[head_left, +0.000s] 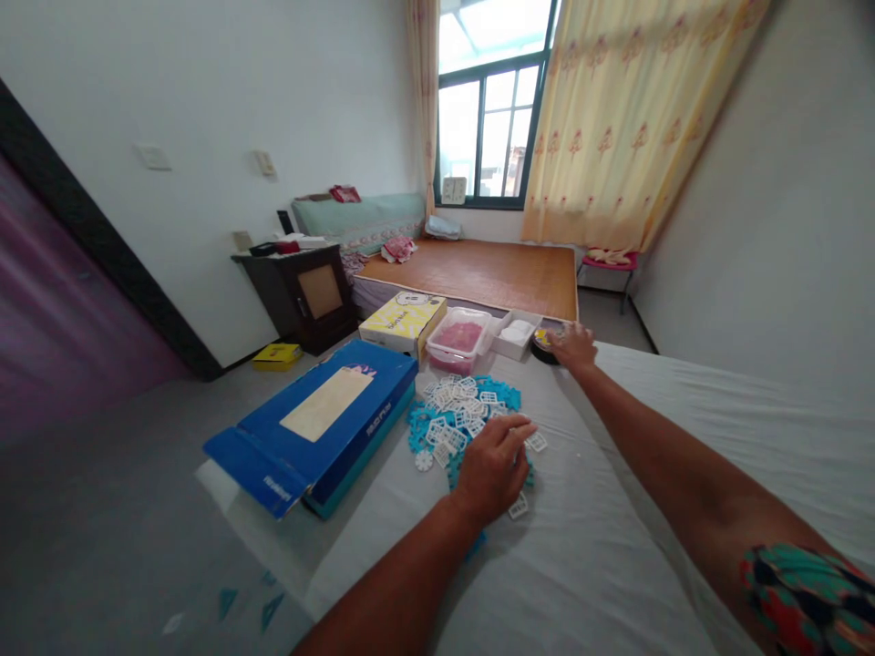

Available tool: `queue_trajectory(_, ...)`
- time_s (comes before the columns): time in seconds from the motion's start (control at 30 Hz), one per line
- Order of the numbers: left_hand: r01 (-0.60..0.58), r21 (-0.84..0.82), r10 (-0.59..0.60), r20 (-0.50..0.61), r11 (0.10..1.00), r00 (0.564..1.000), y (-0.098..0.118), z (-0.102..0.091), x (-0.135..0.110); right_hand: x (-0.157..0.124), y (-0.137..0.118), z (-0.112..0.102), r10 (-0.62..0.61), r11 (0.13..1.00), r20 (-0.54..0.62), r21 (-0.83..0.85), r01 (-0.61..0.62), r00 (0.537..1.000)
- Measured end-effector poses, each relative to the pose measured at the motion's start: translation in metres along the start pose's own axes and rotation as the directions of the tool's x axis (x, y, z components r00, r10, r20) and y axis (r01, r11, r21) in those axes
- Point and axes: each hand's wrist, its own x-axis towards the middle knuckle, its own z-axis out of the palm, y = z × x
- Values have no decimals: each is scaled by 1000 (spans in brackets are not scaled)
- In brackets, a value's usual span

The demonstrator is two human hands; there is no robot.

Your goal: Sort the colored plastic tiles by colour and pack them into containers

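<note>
On the white-covered surface lies a heap of white lattice pieces [455, 394] mixed with blue plastic pieces [504, 394]. My left hand [496, 463] is low over the near side of this heap, its fingers loosely bent and apart; their undersides are hidden. Farther off, my right hand [575, 348] reaches to a round black container [545, 356] with something yellow on top. Its fingers close over the container's right edge. Beside the container are a white open box [514, 335] with white contents and a clear plastic tub [459, 339] of pink material.
To the left lies a large blue box [383, 375], its flap hanging over the surface edge. A yellow box [403, 319] stands behind it. Several blue pieces [272, 610] are on the floor. Beyond are a dark cabinet [301, 301] and a bed with a brown mat [478, 269].
</note>
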Motion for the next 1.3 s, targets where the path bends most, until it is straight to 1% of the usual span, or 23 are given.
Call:
queue_trajectory(0.03,-8,0,8,-6,1000,1000,1,-1,1,-5,-17,-2,-93,996,-35,8,94,995)
queue_trajectory(0.07,-15,0,15,-17,1000,1000,3,-2,1,-11,-36,-3,-219,975,-36,16,220,975)
queue_trajectory(0.1,-20,1,20,-32,1000,999,4,-3,1,-19,-57,-3,-365,931,7,30,364,931)
queue_trajectory(0.13,-24,4,25,-45,1000,999,4,-5,1,-28,-77,-2,-501,865,66,48,499,863)
queue_trajectory(0.17,-27,7,27,-57,1000,998,4,-6,1,-37,-97,1,-597,802,120,59,595,793)
queue_trajectory(0.2,-25,10,25,-68,1000,997,4,-7,1,-46,-115,4,-656,752,159,60,656,737)
queue_trajectory(0.23,-20,14,21,-77,1000,997,4,-8,1,-55,-131,8,-691,717,191,50,696,697)
queue_trajectory(0.27,-14,17,15,-82,1000,997,3,-10,0,-62,-144,13,-704,698,214,31,715,677)
queue_trajectory(0.37,-4,28,7,-100,1000,995,1,-12,0,-73,-166,23,-691,692,253,-43,721,678)
queue_trajectory(0.47,-7,44,12,-101,999,995,0,-12,0,-74,-172,21,-684,683,266,-93,724,679)
queue_trajectory(0.63,-23,63,29,-89,998,996,-3,-10,0,-58,-166,-5,-730,631,193,-178,755,656)
queue_trajectory(0.7,-22,68,29,-99,997,995,-6,-9,-1,-48,-157,-19,-734,637,123,-218,740,668)
queue_trajectory(0.73,-14,71,21,-106,997,994,-8,-8,-1,-44,-152,-25,-720,658,83,-232,716,689)
queue_trajectory(0.8,17,84,-7,-121,996,993,-14,-7,-1,-37,-141,-35,-660,728,19,-233,645,751)
queue_trajectory(0.87,53,100,-40,-130,994,991,-21,-7,0,-33,-130,-41,-590,793,-16,-202,575,807)
queue_trajectory(0.97,92,120,-73,-151,989,986,-28,-7,0,-33,-118,-49,-495,866,-90,-129,483,864)
queue_trajectory(1.03,110,137,-85,-174,985,981,-28,-11,2,-32,-110,-58,-359,933,-195,-53,356,913)
queue_trajectory(1.1,126,171,-96,-175,977,980,-26,-17,6,-30,-99,-72,-143,981,-316,79,176,938)
queue_trajectory(1.13,137,198,-104,-168,971,980,-25,-22,10,-30,-91,-80,-29,982,-363,164,95,931)
queue_trajectory(1.2,171,271,-137,-140,947,981,-27,-34,22,-36,-71,-94,171,934,-409,357,-15,896)
queue_trajectory(1.23,196,316,-166,-120,928,979,-31,-41,31,-42,-59,-99,258,882,-396,470,-47,881)
queue_trajectory(1.27,232,371,-213,-91,899,973,-36,-49,42,-52,-45,-103,342,800,-347,595,-76,873)
queue_trajectory(1.3,270,426,-270,-63,864,961,-43,-57,53,-64,-31,-105,418,685,-262,720,-112,870)
